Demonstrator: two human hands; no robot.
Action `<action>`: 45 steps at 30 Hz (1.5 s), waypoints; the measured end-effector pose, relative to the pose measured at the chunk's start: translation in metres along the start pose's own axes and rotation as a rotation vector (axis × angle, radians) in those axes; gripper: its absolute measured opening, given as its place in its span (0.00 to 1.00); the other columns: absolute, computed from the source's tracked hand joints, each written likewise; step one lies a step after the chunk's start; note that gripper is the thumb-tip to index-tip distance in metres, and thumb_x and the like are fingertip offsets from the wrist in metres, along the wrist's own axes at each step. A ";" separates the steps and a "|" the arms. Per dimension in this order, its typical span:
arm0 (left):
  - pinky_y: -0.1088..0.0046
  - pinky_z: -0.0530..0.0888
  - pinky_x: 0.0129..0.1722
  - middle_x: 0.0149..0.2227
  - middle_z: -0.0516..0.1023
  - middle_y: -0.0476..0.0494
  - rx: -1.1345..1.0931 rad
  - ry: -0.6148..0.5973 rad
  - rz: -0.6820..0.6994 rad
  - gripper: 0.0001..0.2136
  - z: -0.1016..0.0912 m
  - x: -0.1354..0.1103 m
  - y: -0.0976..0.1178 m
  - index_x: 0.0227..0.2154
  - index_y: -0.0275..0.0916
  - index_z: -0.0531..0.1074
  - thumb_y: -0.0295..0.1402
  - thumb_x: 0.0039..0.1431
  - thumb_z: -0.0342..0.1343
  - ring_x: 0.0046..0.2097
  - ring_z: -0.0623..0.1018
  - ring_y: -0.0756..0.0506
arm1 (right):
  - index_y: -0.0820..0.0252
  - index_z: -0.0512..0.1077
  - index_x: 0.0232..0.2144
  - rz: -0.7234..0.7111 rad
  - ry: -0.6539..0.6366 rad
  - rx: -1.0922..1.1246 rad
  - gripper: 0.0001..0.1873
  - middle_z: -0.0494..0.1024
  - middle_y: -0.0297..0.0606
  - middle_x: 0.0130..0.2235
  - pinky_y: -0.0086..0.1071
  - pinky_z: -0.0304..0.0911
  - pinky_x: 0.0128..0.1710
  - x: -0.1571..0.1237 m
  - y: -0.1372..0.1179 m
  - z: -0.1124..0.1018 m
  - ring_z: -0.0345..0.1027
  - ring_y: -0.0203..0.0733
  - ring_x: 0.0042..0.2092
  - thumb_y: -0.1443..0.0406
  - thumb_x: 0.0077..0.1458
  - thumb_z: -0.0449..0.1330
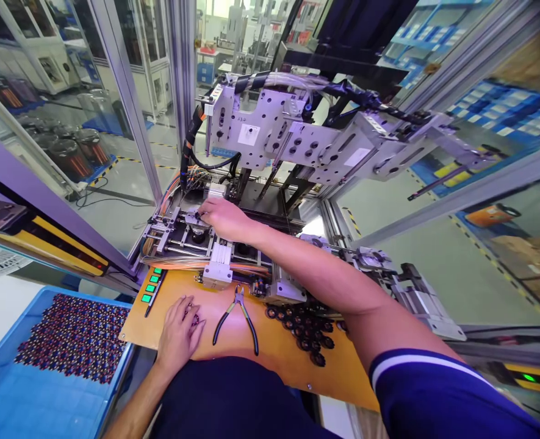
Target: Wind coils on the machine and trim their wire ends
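Observation:
My right hand [224, 217] reaches far forward into the machine, fingers pinched on a small dark part at a round metal fixture [195, 218] on the slide rails. My left hand [179, 330] rests on the orange work board [274, 350], fingers curled over a few small dark ring-shaped parts. Black-handled cutting pliers [237, 317] lie on the board just right of my left hand. A pile of several dark ring parts [307, 332] lies further right, beside my right forearm.
A blue tray [32, 390] packed with several small wound rings sits at the lower left. Green lit buttons [153, 285] line the board's left edge. A grey metal assembly head [297, 137] with cables overhangs the fixture. Glass guard panels stand on both sides.

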State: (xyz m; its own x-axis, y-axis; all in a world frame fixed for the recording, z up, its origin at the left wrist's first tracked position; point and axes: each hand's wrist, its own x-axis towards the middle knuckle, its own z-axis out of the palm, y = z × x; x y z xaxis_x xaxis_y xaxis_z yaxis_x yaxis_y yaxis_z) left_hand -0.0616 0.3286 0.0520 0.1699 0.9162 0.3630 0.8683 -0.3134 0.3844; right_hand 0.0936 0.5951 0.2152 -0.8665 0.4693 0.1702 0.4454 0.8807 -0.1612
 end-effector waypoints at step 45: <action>0.57 0.75 0.55 0.50 0.80 0.38 -0.342 0.022 0.060 0.21 -0.081 0.030 0.073 0.52 0.42 0.73 0.31 0.54 0.65 0.52 0.79 0.38 | 0.58 0.79 0.42 0.672 0.203 0.461 0.12 0.83 0.42 0.37 0.32 0.72 0.41 -0.267 -0.152 0.071 0.77 0.41 0.38 0.64 0.63 0.56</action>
State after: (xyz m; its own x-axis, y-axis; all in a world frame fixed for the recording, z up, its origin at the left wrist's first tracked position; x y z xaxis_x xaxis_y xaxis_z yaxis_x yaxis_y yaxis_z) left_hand -0.0313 0.3130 0.1594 0.2027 0.8889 0.4107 0.6502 -0.4358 0.6223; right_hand 0.2412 0.3314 0.1253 -0.3725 0.9260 0.0611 0.6773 0.3163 -0.6643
